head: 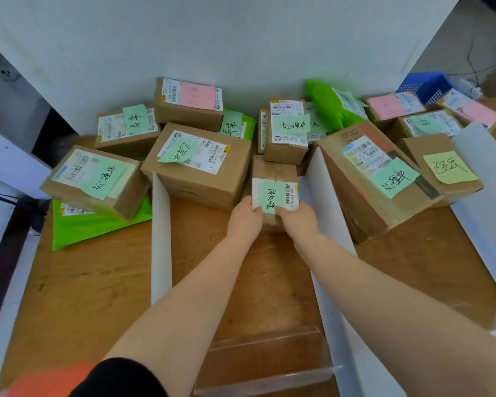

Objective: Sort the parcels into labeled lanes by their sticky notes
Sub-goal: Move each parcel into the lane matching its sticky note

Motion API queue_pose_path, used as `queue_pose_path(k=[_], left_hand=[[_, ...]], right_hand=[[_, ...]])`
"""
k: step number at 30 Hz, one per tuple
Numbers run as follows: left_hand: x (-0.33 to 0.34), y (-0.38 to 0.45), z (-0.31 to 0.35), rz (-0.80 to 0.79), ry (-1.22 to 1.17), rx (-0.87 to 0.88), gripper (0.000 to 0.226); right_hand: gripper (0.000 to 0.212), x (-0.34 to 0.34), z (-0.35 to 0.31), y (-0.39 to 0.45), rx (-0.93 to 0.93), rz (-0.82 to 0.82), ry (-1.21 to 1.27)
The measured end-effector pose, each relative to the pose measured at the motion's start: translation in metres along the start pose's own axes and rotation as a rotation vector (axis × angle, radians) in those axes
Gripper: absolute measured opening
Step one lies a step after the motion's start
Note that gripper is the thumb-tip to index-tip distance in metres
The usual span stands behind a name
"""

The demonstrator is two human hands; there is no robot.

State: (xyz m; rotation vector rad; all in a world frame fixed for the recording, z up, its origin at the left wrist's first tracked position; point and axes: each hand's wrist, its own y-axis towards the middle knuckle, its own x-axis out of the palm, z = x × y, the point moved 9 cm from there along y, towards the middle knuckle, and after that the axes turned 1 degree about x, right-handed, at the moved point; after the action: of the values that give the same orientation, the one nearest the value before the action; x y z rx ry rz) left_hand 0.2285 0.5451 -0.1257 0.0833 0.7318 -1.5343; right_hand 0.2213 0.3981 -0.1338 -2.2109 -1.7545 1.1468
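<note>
A small cardboard parcel (274,174) with a white shipping label and a green sticky note sits in the middle lane, between two white dividers. My left hand (245,217) grips its near left corner. My right hand (297,220) grips its near right corner. Behind it stands another parcel with a green note (288,130). A large box with a green note (201,159) lies to its left, overlapping the left divider (161,242). To its right, a long box with a green note (375,179) leans over the right divider (324,179).
The left lane holds boxes with green notes (95,179) on a green mailer bag (98,224), and a box with a pink note (189,101) at the back. On the right lie a yellow-note box (444,167), pink-note parcels (393,107) and a blue basket (424,84). A clear acrylic stand (267,362) is nearest me.
</note>
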Motion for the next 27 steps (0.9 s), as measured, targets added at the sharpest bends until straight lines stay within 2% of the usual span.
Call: queue_pose_path(k=[8,13,21,27], left_hand=[[-0.012,-0.046,-0.001,0.042,-0.048,0.018,0.032],[-0.027,-0.095,0.014,0.132,-0.127,0.068,0.031],[-0.028,-0.198,0.053,0.25,-0.271,0.216,0.036],[-0.005,-0.279,0.078,0.258,-0.319,0.316,0.042]], right_hand=[[0.038,-0.023,-0.003,-0.04,-0.093,0.011,0.003],[0.045,-0.044,-0.007,-0.082,-0.164,-0.012,0.085],[0.053,-0.119,-0.001,-0.166,-0.363,0.012,0.261],[0.05,-0.179,0.033,-0.229,-0.427,-0.044,0.427]])
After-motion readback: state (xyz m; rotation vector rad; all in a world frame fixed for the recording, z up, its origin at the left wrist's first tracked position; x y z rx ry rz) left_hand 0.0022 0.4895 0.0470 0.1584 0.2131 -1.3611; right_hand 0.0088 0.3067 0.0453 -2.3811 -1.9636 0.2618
